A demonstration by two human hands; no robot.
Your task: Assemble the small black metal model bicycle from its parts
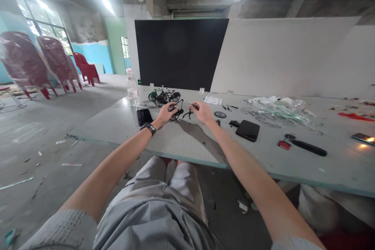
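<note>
My left hand point(166, 113), with a dark watch on its wrist, is closed on a small black model bicycle frame point(177, 114) at the middle of the table. To its right, my right hand point(202, 112) pinches a thin dark tool point(193, 105) that points up and left. Between the hands a curved black part point(188, 115) lies on the table. Just behind my left hand stand assembled model bicycles point(164, 95), black and green. A loose small wheel point(220, 114) rests right of my right hand. The fingertips are small in view and partly hidden.
On the table point(117, 127) are a water bottle point(133, 90), a phone point(144, 117), a printed sheet point(212, 100), a black box-like device point(247, 130), a black-handled object point(309, 147) and a heap of plastic bags point(281, 107). Red chairs point(86, 67) are stacked at the left.
</note>
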